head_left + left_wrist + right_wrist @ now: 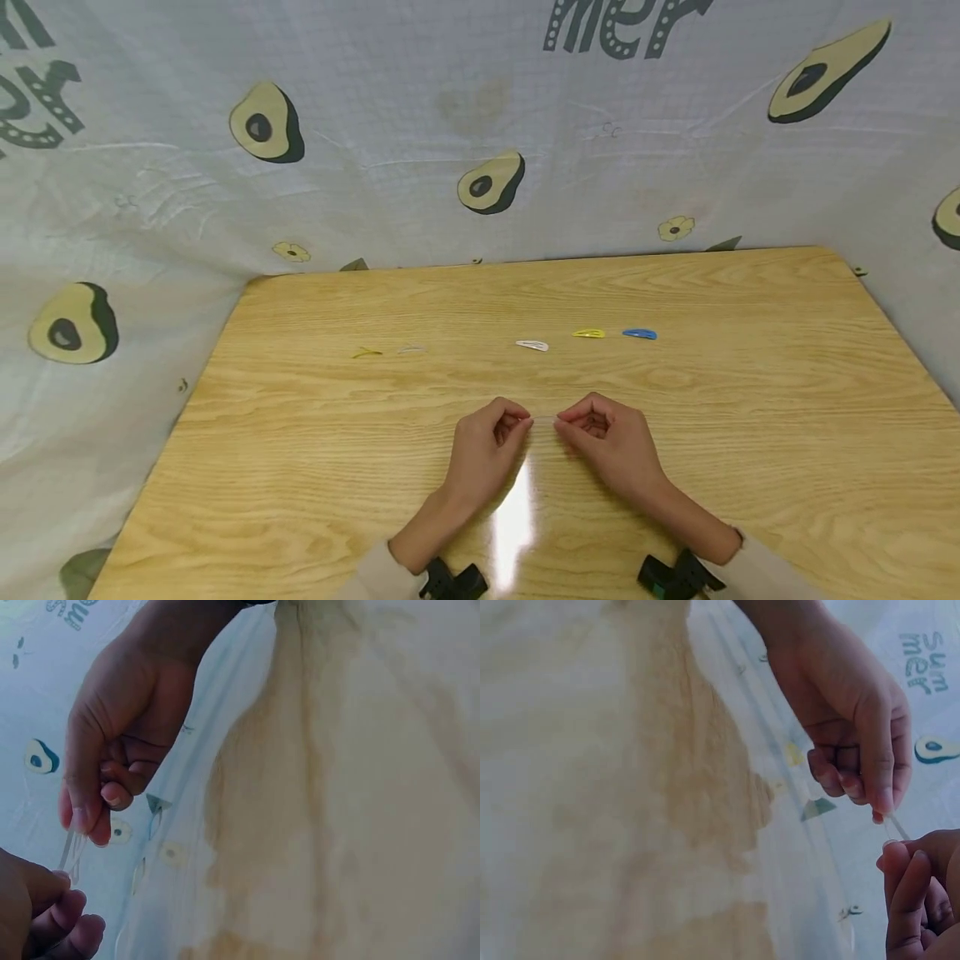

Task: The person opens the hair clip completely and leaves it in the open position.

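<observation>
Between my two hands a slim pale hair clip is stretched, its narrow arms apart in the left wrist view. My left hand pinches one end with thumb and forefinger, the other fingers curled in. The opposite end is pinched by my right hand in the same way. Fingertips cover both ends of the clip. Beyond the hands on the wooden table lie a white snap clip, a yellow snap clip and a blue snap clip.
Farther left on the table are a yellow clip with its arms spread and a pale clip. A white cloth printed with avocados hangs behind the table and along its sides.
</observation>
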{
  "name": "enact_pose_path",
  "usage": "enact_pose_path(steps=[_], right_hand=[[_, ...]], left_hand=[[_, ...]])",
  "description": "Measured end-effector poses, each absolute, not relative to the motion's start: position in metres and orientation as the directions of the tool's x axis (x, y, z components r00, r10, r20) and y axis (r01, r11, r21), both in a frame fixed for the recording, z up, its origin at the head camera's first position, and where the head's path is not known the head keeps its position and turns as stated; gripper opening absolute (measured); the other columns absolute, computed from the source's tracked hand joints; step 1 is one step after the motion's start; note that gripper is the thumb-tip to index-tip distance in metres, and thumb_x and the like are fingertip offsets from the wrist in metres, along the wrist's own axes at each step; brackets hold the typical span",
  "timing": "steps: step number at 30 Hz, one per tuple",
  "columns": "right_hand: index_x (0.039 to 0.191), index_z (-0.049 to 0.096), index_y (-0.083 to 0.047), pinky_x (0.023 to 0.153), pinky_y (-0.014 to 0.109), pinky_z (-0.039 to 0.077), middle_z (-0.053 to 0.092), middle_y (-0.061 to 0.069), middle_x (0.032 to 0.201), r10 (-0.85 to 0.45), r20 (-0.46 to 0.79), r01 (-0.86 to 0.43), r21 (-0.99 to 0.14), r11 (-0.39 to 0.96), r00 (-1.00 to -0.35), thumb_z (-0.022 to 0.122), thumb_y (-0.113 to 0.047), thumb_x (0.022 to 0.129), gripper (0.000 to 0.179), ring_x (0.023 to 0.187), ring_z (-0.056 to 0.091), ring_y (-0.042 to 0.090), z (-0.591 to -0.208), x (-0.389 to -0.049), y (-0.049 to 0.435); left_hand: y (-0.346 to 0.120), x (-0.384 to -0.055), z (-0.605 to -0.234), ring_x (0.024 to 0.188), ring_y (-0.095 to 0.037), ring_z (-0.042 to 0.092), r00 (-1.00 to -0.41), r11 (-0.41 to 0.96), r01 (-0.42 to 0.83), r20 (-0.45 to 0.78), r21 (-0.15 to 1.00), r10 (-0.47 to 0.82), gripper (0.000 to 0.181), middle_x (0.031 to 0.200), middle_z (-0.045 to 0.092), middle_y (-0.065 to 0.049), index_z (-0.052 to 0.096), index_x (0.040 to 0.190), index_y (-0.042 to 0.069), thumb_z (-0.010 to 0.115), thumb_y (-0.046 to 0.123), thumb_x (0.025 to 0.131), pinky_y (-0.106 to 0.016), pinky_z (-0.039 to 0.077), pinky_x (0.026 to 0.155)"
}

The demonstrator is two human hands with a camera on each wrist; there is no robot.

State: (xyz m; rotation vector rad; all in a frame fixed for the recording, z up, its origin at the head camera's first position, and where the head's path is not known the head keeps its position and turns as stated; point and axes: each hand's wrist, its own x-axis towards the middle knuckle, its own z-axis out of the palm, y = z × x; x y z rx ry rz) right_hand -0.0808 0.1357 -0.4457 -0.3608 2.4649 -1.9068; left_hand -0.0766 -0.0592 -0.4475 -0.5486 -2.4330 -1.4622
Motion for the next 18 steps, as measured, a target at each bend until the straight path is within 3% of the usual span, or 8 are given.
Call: enact_pose_path(steps=[6,12,18], right_hand=[[0.087,0.071,-0.011,0.055,0.024,0.05,0.068,-0.002,0.078,-0.171,0.201,-0.244,-0.926,0.287,-0.965,0.074,-0.007,0.083,0.006,0.062,0.063,0.015,-0.438,-0.089,0.123],[0.088,0.069,0.0,0.057,0.024,0.051,0.069,0.009,0.08,-0.184,0.232,-0.273,-0.93,0.248,-0.955,0.071,0.003,0.083,0.006,0.065,0.065,0.027,-0.413,-0.091,0.11],[0.088,0.067,0.002,0.057,0.027,0.052,0.069,0.014,0.08,-0.191,0.217,-0.256,-0.943,0.212,-0.957,0.07,0.001,0.085,0.005,0.066,0.064,0.034,-0.401,-0.096,0.101]], left_hand=[[-0.067,-0.084,-0.444,0.061,-0.006,0.054,-0.871,0.443,0.483,0.463,0.755,0.161,0.008,0.074,0.064,0.001,0.068,0.087,0.005,0.07,-0.002,0.084,-0.021,0.044,0.051],[-0.075,-0.092,-0.439,0.06,-0.008,0.054,-0.844,0.435,0.523,0.516,0.733,0.144,0.006,0.072,0.063,0.0,0.067,0.086,0.003,0.069,-0.003,0.085,-0.022,0.043,0.05],[-0.083,-0.099,-0.434,0.06,-0.01,0.055,-0.837,0.445,0.526,0.535,0.725,0.116,0.007,0.07,0.063,-0.001,0.067,0.085,0.003,0.071,-0.002,0.084,-0.022,0.043,0.049]])
